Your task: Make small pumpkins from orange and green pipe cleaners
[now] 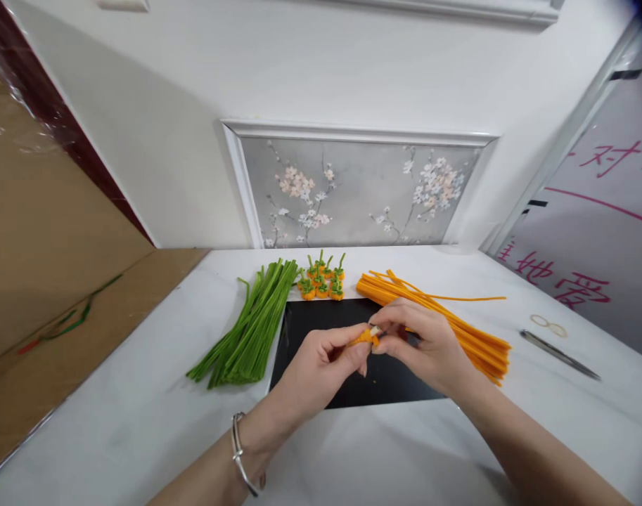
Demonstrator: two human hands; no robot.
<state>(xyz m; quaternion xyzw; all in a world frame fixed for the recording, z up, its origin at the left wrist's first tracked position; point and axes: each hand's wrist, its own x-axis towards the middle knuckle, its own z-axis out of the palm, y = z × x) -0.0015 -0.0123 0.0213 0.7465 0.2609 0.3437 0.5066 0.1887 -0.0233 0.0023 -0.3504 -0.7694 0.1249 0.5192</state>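
Over a black mat [394, 383], my left hand [328, 358] is closed on a small orange fuzzy piece [363, 338]. The fingertips of my right hand [418, 337] pinch at the same piece, beside a small pale bit on its upper side; what exactly they grip is too small to tell. Green fuzzy stems [252, 327] lie in a bundle left of the mat. A bundle of orange fuzzy stems [473, 334] lies to the right, partly behind my right hand. Several small orange-and-green figures [321, 281] stand behind the mat.
Metal tweezers [560, 355] and thin pale rings [548, 325] lie on the white marbled table [131, 407] at the right. A wall with a framed floral panel [352, 190] rises behind. Brown cardboard [51, 211] borders the left side, and a board with red writing [589, 211] the right.
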